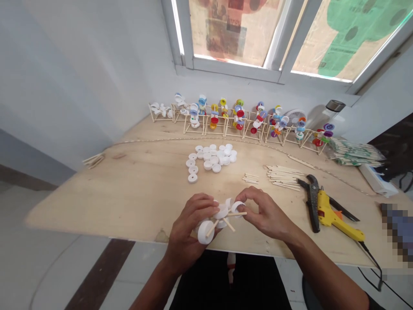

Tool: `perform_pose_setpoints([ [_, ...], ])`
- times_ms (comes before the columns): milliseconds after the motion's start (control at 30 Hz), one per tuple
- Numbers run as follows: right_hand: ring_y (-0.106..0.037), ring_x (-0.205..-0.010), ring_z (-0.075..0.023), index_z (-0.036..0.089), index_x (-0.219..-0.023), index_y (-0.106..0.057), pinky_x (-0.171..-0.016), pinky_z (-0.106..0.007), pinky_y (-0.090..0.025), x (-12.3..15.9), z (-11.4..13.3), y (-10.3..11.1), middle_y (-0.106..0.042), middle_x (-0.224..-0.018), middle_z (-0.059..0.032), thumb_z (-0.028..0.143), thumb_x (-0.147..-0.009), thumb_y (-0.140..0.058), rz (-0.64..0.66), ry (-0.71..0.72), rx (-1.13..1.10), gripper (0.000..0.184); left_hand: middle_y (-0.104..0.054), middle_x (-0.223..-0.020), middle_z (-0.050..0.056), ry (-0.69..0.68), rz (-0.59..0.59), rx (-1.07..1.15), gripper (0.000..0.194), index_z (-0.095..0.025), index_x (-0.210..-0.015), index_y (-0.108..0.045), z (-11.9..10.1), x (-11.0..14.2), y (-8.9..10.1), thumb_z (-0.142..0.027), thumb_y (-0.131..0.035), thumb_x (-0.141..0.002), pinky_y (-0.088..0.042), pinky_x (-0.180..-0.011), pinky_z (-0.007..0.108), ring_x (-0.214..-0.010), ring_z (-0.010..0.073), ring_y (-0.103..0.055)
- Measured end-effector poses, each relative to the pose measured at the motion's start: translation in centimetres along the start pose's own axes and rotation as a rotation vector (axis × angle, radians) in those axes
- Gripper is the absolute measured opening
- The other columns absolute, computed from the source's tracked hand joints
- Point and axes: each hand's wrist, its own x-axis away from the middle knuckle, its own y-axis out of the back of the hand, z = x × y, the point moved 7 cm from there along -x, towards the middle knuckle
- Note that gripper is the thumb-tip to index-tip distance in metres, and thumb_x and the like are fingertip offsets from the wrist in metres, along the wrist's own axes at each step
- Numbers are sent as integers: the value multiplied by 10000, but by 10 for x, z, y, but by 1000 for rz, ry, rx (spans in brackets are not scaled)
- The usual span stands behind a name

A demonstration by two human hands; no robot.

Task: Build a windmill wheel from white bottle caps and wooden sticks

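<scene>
2 bare hands are being held close together over the near edge of a plywood board (129,202), and a small assembly of white plastic bottle caps and wooden sticks (221,219) is being gripped between them. The left hand (190,228) is being closed around the lower caps, while the right hand (266,213) is being kept in a narrow pinch on an upper cap, just beside a stick. A steady hold is best being kept close to the joints — the thin sticks could otherwise be bent or twisted out of line. Beyond the hands, a heap of loose white caps (211,157) is being left on the board, and a bundle of loose wooden sticks (284,176) is lying to the right. A yellow hot glue gun (335,219) is being rested across a pair of black-handled pliers (311,202), near the right forearm — these are the nearest things that could be being knocked. A row of stick frames hung with coloured caps (238,122) is being kept along the back edge, beneath the window.
</scene>
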Motion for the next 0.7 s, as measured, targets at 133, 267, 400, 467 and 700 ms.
perform_pose_setpoints([
  [133, -568, -835, -169, 211, -830, -583, -806, -338, -396, 1, -3, -2, -651, -859, -10, 269, -865, -521, 16, -16, 0, 91, -660, -994, 92, 3, -17, 38, 305, -219, -1004, -611, 0, 0, 0, -93, -680, -735, -487, -870, 483, -1013, 259, -579],
  [267, -556, -833, -164, 207, -829, -577, -807, -336, -393, 2, -6, -5, -633, -856, -10, 255, -866, -513, 35, -28, -19, 88, -668, -989, 87, 48, -15, 68, 299, -224, -1000, -620, 4, 1, -2, -107, -686, -733, -486, -877, 478, -1018, 260, -580],
  [400, -552, -827, -164, 206, -834, -574, -793, -329, -409, 1, -11, -7, -616, -852, -12, 252, -860, -511, 40, -61, -33, 82, -675, -989, 83, 80, -22, 104, 309, -227, -992, -643, 7, 1, -3, -94, -693, -718, -471, -895, 469, -1019, 260, -581],
  [467, -555, -832, -168, 205, -831, -575, -797, -334, -413, 1, -12, -6, -616, -849, -13, 255, -860, -508, 44, -66, -28, 88, -679, -983, 78, 112, -29, 124, 312, -231, -982, -655, 9, 1, -3, -90, -700, -707, -470, -893, 450, -1020, 257, -580],
  [700, -557, -1037, -196, 241, -1104, -566, -920, -373, -411, 7, -20, 14, -629, -1079, -43, 272, -836, -556, -19, -44, -135, 270, -677, -957, 71, 465, -37, 208, 214, -214, -889, -685, 28, 3, 0, -170, -723, -682, -449, -874, 349, -1021, 253, -580],
])
